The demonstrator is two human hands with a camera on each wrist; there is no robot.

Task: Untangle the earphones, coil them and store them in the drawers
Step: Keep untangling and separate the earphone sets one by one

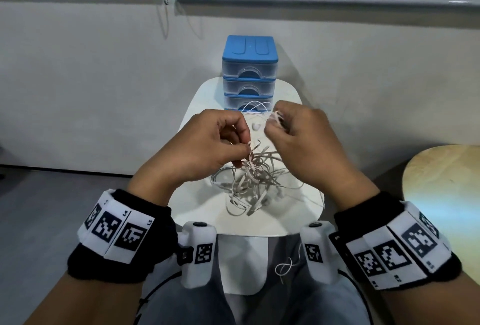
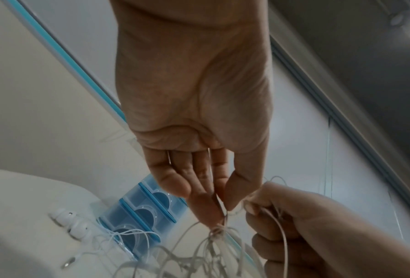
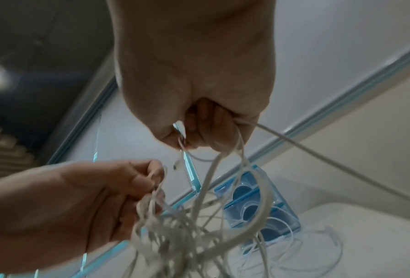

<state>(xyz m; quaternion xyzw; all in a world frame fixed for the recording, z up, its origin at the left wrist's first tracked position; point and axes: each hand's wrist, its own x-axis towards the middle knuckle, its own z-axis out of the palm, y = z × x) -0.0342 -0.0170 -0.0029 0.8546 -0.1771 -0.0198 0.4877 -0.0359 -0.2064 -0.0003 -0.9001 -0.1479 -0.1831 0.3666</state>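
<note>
A tangle of white earphone cables (image 1: 255,179) hangs over a small white table (image 1: 207,210). My left hand (image 1: 207,142) pinches a knot at the top of the tangle (image 2: 217,230) between thumb and fingertips. My right hand (image 1: 298,137) is raised a little higher and to the right, gripping a bunch of cable strands (image 3: 223,150) in curled fingers. A pair of white earbuds (image 2: 69,222) lies on the table near the drawer unit (image 1: 250,72), blue-topped with three clear drawers, all closed, at the table's far end.
Thin white cable loops (image 1: 255,106) lie against the lowest drawer. A white wall stands right behind the drawers. A round wooden tabletop (image 1: 446,194) sits to the right. A loose cable end (image 1: 285,267) dangles over my lap.
</note>
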